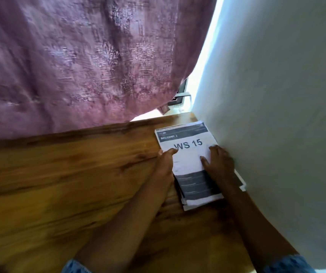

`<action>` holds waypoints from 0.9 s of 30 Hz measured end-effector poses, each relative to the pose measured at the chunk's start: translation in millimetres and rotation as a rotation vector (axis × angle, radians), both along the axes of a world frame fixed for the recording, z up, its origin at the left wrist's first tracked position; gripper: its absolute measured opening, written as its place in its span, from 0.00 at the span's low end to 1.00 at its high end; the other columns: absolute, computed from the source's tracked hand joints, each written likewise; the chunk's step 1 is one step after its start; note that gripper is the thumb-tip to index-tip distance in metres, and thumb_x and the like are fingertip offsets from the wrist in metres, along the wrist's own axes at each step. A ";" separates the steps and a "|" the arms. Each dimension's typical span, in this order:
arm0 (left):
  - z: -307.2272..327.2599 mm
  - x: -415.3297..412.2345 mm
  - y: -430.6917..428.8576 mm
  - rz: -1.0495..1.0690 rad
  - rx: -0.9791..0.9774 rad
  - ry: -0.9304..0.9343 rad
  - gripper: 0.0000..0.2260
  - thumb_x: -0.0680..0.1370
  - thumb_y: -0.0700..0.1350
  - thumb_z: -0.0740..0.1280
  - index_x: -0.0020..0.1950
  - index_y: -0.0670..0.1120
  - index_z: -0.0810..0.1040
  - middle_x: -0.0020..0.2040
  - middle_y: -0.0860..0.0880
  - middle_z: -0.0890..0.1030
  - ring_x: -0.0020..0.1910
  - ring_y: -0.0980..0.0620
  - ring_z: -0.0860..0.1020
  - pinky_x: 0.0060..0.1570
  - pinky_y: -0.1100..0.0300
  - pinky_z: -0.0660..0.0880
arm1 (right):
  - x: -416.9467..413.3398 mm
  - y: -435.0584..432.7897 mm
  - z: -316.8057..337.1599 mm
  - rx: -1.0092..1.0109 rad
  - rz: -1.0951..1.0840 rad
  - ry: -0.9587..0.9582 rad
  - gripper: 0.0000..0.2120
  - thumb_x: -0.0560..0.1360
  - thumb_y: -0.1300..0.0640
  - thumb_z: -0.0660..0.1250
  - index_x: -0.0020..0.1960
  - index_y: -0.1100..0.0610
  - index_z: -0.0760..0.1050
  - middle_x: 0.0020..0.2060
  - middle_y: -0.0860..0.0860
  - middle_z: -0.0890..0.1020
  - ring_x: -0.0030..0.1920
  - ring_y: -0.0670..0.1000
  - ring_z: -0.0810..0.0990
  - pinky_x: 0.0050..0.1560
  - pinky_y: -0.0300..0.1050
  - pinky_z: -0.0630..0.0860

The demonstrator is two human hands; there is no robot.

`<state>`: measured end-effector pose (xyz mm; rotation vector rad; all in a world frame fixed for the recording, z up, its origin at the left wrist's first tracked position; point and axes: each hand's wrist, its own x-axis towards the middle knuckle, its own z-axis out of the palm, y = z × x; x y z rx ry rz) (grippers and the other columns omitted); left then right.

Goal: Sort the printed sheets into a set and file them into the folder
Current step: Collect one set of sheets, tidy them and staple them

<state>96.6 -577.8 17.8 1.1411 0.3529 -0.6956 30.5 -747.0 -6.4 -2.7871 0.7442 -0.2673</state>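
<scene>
Starting at the right: fingers (215,151) straight, slightly spread, pressing flat on the top sheet (189,143), pinching nothing. Behind them, right hand (222,166) over the 3 o'clock edge of the pile.

On the left: thumb (171,153) lying on that sheet, tip just beside the "WS 15" print. Other fingers hidden behind left hand (163,170), so can't tell whether pinching or merely resting.

Stack of printed sheets (187,164) lying flat on wooden table (69,184), toward 3 o'clock of frame centre, right edge just beside white wall (276,115). Long axis roughly 11 to 5 o'clock. Dark header band pointing to 11, away from the wearer, print reading upright. Dark footer block at the 5 o'clock end, lower sheets fanning out unevenly there.

Blue sleeves (288,263) at the frame's bottom edge, 5 and 7 o'clock. Mauve curtain (79,56) hanging from 9 through 12 o'clock, beyond the table.
</scene>
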 end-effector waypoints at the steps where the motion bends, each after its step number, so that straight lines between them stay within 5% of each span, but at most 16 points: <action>1: 14.2 -1.8 1.1 0.049 0.018 0.019 0.15 0.76 0.44 0.65 0.61 0.41 0.74 0.51 0.42 0.82 0.45 0.44 0.82 0.33 0.56 0.80 | -1.9 1.3 -5.5 0.008 0.007 -0.007 0.28 0.74 0.40 0.57 0.65 0.58 0.71 0.65 0.60 0.73 0.63 0.62 0.72 0.61 0.57 0.69; 4: 19.9 8.2 6.1 0.075 0.112 0.066 0.07 0.79 0.45 0.61 0.45 0.44 0.75 0.40 0.46 0.77 0.35 0.51 0.74 0.31 0.60 0.70 | -6.0 4.8 -18.2 0.024 -0.008 -0.030 0.28 0.75 0.40 0.55 0.67 0.57 0.70 0.68 0.59 0.71 0.66 0.61 0.70 0.64 0.58 0.66; 11: 30.2 23.4 6.3 -0.279 0.345 0.070 0.12 0.79 0.51 0.61 0.39 0.46 0.74 0.36 0.49 0.76 0.31 0.52 0.70 0.32 0.59 0.60 | -5.9 0.5 -25.1 -0.004 -0.003 -0.049 0.28 0.74 0.40 0.54 0.66 0.57 0.70 0.66 0.59 0.73 0.65 0.60 0.70 0.63 0.59 0.66; 15: 30.7 20.2 6.4 -0.339 0.500 -0.099 0.08 0.79 0.48 0.65 0.49 0.44 0.76 0.42 0.47 0.79 0.34 0.51 0.71 0.33 0.60 0.66 | -5.6 1.0 -24.5 0.002 0.002 -0.042 0.27 0.75 0.40 0.55 0.66 0.57 0.70 0.66 0.58 0.73 0.65 0.60 0.70 0.64 0.59 0.66; 19: 12.7 6.6 -3.7 -0.341 0.549 -0.348 0.19 0.75 0.37 0.70 0.65 0.38 0.72 0.63 0.42 0.78 0.56 0.44 0.79 0.46 0.59 0.75 | -5.3 0.3 -25.3 -0.005 -0.001 -0.036 0.27 0.75 0.40 0.54 0.66 0.57 0.70 0.66 0.58 0.72 0.66 0.60 0.70 0.64 0.58 0.66; 22: 8.8 -5.5 0.8 -0.288 0.537 -0.417 0.19 0.76 0.35 0.68 0.66 0.40 0.70 0.65 0.42 0.76 0.58 0.46 0.78 0.38 0.67 0.73 | -4.7 3.1 -23.3 0.013 -0.006 -0.030 0.32 0.73 0.37 0.49 0.66 0.56 0.70 0.66 0.58 0.72 0.66 0.59 0.69 0.64 0.58 0.66; 27: -6.3 6.1 58.7 -0.235 0.647 -0.355 0.20 0.75 0.37 0.71 0.66 0.40 0.72 0.64 0.42 0.77 0.58 0.43 0.78 0.51 0.55 0.74 | -2.8 58.6 -22.6 0.008 0.093 0.052 0.28 0.78 0.41 0.54 0.73 0.55 0.61 0.73 0.58 0.63 0.72 0.58 0.61 0.68 0.58 0.59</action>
